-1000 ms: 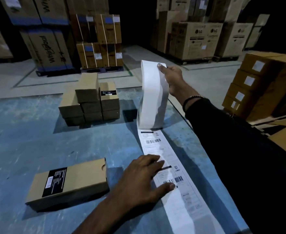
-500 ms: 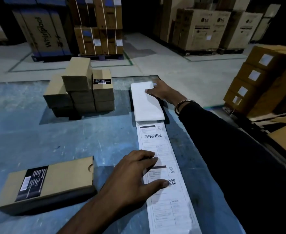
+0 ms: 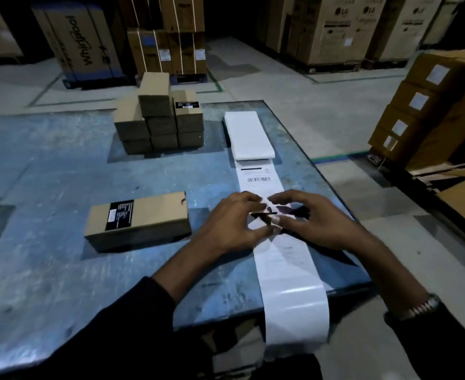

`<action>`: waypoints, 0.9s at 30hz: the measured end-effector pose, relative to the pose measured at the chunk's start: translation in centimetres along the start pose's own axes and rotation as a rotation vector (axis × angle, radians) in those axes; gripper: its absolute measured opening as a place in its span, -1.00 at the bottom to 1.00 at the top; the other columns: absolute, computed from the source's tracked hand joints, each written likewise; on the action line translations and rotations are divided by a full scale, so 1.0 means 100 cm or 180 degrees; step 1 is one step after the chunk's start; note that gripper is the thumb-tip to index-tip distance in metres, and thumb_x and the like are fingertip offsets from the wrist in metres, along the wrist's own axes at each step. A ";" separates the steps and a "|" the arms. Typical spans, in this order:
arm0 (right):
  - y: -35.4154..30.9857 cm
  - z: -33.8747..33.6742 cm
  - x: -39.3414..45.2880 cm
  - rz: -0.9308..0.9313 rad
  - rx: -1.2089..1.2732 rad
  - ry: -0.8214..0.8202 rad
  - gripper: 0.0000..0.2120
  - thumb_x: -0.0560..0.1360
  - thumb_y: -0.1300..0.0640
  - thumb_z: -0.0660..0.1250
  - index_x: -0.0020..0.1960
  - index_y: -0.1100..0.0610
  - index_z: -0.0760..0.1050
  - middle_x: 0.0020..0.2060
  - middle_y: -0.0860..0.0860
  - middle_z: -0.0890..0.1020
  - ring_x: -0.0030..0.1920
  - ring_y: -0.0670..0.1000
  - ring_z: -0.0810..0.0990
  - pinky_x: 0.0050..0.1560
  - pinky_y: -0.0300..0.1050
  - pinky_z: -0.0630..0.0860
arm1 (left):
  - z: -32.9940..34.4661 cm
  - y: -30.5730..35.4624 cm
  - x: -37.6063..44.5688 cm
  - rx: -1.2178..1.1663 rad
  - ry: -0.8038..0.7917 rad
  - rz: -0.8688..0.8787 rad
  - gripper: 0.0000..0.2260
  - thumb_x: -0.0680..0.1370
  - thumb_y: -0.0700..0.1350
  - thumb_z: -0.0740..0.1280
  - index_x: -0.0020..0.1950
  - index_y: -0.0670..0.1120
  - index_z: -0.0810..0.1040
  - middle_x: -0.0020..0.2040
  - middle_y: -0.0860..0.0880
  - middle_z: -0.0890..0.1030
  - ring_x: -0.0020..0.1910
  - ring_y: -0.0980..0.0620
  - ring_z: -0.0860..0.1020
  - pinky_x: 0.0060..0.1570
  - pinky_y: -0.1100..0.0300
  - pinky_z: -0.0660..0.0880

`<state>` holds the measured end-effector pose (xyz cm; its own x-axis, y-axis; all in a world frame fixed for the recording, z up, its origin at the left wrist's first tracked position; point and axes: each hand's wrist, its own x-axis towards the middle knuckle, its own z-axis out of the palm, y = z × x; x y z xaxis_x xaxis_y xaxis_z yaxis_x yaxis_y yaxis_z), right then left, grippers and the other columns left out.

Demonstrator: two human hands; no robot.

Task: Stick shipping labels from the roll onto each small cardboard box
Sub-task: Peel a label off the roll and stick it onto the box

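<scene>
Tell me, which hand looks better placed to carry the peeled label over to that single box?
Probably the left hand: it sits on the label strip nearer the single box. The right hand is on the strip's far side.

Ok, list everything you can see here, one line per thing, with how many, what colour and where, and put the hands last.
Label strip: one, white, running down the table's right side and over its near edge.
Label stack: one, white, at the strip's far end.
Single box: one, brown with black sticker, lying left of the hands.
Stacked boxes: about nine visible, brown, far middle of the table.
Table: one, blue, worn.
Large cartons: several, brown, on the floor behind and right.
Left hand: on the strip, fingers curled at a label.
Right hand: opposite it, also at the label.
</scene>
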<state>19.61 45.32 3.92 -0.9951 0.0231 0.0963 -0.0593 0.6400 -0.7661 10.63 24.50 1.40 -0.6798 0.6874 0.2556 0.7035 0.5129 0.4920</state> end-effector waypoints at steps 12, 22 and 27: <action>0.010 0.021 -0.099 -0.0116 -0.0482 -0.0089 -0.16 0.37 -0.45 0.53 0.58 -0.23 0.42 0.51 -0.29 0.47 0.53 -0.23 0.40 0.56 0.06 0.40 | 0.012 0.049 -0.072 -0.0378 0.0600 -0.0285 -0.52 0.54 0.22 0.47 0.41 0.07 0.64 0.29 0.08 0.64 0.21 0.06 0.63 0.18 0.05 0.62; 0.009 0.023 -0.100 -0.0427 -0.0799 -0.0142 -0.54 0.42 -0.53 0.35 0.29 -0.52 0.55 0.57 -0.34 0.37 0.66 -0.25 0.12 0.62 0.24 0.22 | 0.034 0.107 -0.180 -0.0028 0.0505 -0.1309 -0.56 0.56 0.47 0.22 0.01 0.22 0.74 -0.30 0.12 0.69 -0.22 0.09 0.68 -0.21 0.09 0.61; 0.008 0.021 -0.108 -0.0356 -0.0788 -0.0251 -0.53 0.43 -0.48 0.36 0.28 -0.38 0.64 0.54 -0.38 0.39 0.64 -0.28 0.16 0.66 0.15 0.10 | 0.056 0.106 -0.177 -0.2043 0.0595 -0.1924 -0.77 0.59 0.25 0.45 0.03 0.14 0.78 -0.22 0.10 0.76 -0.20 0.07 0.76 -0.18 0.12 0.65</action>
<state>30.13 43.99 0.91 -0.9871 -0.1118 0.1143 -0.1574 0.8037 -0.5739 31.24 20.63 -2.56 -0.9583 0.2700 -0.0940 0.0021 0.3353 0.9421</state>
